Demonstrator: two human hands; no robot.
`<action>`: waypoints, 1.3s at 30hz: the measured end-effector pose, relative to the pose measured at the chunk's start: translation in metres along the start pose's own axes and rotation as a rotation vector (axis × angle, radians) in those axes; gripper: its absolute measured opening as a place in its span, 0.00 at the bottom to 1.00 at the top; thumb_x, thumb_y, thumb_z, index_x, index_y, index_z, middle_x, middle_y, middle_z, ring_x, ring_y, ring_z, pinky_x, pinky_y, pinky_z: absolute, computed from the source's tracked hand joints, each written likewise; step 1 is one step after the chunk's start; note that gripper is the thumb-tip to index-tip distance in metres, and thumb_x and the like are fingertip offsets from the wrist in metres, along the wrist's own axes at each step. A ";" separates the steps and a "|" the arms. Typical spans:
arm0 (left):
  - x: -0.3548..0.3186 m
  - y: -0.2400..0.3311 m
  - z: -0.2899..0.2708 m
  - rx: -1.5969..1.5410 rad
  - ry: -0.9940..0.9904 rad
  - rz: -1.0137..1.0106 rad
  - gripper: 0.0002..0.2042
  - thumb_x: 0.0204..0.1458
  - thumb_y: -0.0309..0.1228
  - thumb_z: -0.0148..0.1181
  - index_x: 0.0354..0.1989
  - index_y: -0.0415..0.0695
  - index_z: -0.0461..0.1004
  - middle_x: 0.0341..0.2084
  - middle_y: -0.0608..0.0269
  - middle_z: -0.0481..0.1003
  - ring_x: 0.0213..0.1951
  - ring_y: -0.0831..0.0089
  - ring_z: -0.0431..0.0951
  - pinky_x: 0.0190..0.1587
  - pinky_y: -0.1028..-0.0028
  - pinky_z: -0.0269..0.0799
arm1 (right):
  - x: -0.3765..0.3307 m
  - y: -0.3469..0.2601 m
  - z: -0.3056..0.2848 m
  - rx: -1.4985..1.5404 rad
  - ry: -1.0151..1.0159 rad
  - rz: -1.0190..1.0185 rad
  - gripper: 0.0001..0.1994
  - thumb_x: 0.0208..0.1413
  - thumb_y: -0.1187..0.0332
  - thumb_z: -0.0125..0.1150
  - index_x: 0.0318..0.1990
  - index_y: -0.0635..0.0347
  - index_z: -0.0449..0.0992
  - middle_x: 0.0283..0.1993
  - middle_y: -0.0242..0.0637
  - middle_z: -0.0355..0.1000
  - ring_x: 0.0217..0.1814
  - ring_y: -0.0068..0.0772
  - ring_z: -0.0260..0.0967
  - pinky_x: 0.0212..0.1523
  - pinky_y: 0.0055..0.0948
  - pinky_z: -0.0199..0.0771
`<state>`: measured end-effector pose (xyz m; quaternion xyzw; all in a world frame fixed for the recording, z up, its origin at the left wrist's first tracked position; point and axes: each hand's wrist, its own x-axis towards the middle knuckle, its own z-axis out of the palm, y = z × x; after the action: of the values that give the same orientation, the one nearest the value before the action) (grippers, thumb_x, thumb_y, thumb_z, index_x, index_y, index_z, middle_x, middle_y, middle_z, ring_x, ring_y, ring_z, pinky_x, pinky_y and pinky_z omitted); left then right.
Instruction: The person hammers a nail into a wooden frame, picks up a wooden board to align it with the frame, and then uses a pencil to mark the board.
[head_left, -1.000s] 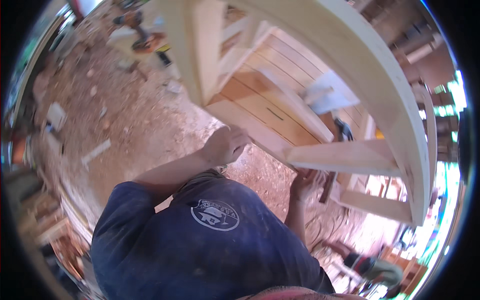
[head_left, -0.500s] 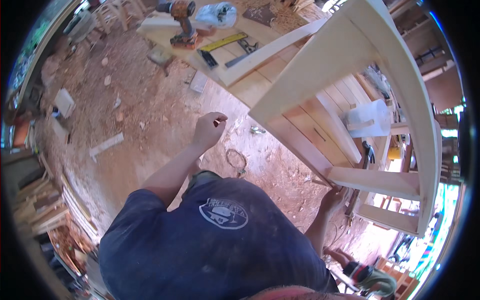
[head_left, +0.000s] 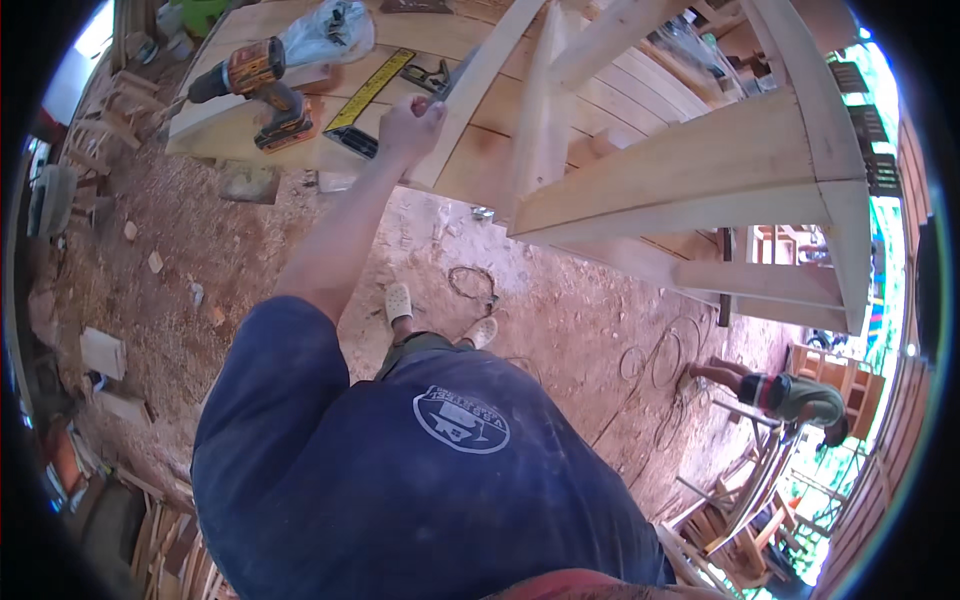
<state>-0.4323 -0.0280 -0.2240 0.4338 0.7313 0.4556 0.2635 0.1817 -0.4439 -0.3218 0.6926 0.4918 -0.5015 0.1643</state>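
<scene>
My left hand [head_left: 412, 128] is closed, its fingers curled, over the near end of a pale wooden strip [head_left: 492, 75] on the plank-topped bench [head_left: 345, 130]. Whatever the fingers may hold is hidden. Just left of it lies a yellow-bladed square [head_left: 375, 92] with a dark handle; a metal square [head_left: 428, 76] rests beyond the knuckles. To the right, a pale wooden frame [head_left: 680, 170] of joined rails and legs stands tilted on the bench. My right hand cannot be seen.
An orange and black cordless drill [head_left: 255, 85] and a clear plastic bag [head_left: 330, 32] lie at the bench's far left. A coiled cord [head_left: 472, 283] is on the dusty floor near my feet. Another person [head_left: 790, 395] bends over at the right.
My left hand has moved forward from above the floor to the bench. My right hand has left the view. The head view has shifted, and the wooden frame appears turned and lower.
</scene>
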 end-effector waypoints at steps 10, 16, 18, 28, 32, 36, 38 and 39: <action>0.042 0.052 0.061 0.518 -0.186 -0.131 0.43 0.43 0.46 0.76 0.67 0.40 0.65 0.55 0.47 0.78 0.57 0.47 0.79 0.57 0.56 0.77 | -0.103 -0.073 0.039 0.620 0.358 0.290 0.17 0.64 0.60 0.62 0.49 0.67 0.81 0.45 0.50 0.83 0.39 0.42 0.81 0.41 0.38 0.81; -0.014 0.051 0.016 0.051 -0.163 0.028 0.27 0.41 0.36 0.75 0.53 0.42 0.79 0.44 0.46 0.83 0.49 0.54 0.84 0.52 0.61 0.78 | -0.027 -0.014 0.058 0.484 0.330 0.035 0.17 0.63 0.62 0.63 0.50 0.66 0.80 0.40 0.48 0.83 0.41 0.37 0.82 0.39 0.35 0.81; -0.061 0.043 -0.011 -0.020 -0.142 -0.007 0.26 0.41 0.35 0.75 0.52 0.43 0.80 0.44 0.47 0.84 0.48 0.55 0.84 0.52 0.62 0.78 | -0.015 -0.006 0.033 0.378 0.321 -0.032 0.17 0.62 0.61 0.64 0.50 0.66 0.80 0.39 0.49 0.83 0.41 0.36 0.83 0.39 0.36 0.81; -0.318 0.024 -0.126 -0.024 0.239 0.103 0.31 0.43 0.25 0.71 0.60 0.39 0.73 0.48 0.52 0.81 0.50 0.62 0.83 0.52 0.66 0.77 | 0.089 -0.106 -0.116 -0.105 0.211 -0.566 0.16 0.62 0.64 0.61 0.51 0.64 0.80 0.38 0.45 0.82 0.40 0.34 0.82 0.43 0.36 0.82; -0.406 0.032 -0.133 0.075 0.307 0.143 0.30 0.45 0.21 0.69 0.61 0.37 0.70 0.47 0.55 0.80 0.52 0.65 0.81 0.54 0.67 0.76 | 0.087 -0.252 -0.139 -0.698 0.182 -1.171 0.23 0.65 0.51 0.59 0.55 0.63 0.78 0.58 0.50 0.77 0.60 0.53 0.75 0.60 0.44 0.75; -0.480 -0.017 -0.151 0.075 0.440 0.186 0.29 0.41 0.27 0.73 0.56 0.39 0.74 0.41 0.49 0.80 0.43 0.54 0.84 0.45 0.62 0.79 | -0.088 -0.436 -0.111 0.228 -0.196 -1.251 0.34 0.63 0.57 0.69 0.70 0.67 0.63 0.59 0.50 0.76 0.59 0.38 0.76 0.58 0.35 0.77; -0.506 -0.025 -0.157 0.058 0.418 0.164 0.29 0.40 0.28 0.73 0.55 0.39 0.74 0.40 0.49 0.80 0.43 0.54 0.84 0.44 0.61 0.79 | -0.129 -0.483 -0.092 0.629 -0.280 -1.326 0.33 0.63 0.59 0.69 0.68 0.70 0.62 0.58 0.48 0.75 0.55 0.36 0.77 0.56 0.35 0.78; -0.516 -0.028 -0.165 0.052 0.408 0.120 0.28 0.39 0.28 0.73 0.53 0.39 0.74 0.40 0.49 0.80 0.42 0.53 0.84 0.44 0.61 0.79 | -0.132 -0.500 -0.087 0.645 -0.271 -1.331 0.33 0.63 0.59 0.69 0.68 0.70 0.62 0.58 0.48 0.75 0.55 0.36 0.77 0.56 0.35 0.78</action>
<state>-0.3223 -0.5570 -0.1809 0.3819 0.7538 0.5299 0.0711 -0.1968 -0.2182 -0.0373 0.1950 0.6108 -0.6949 -0.3258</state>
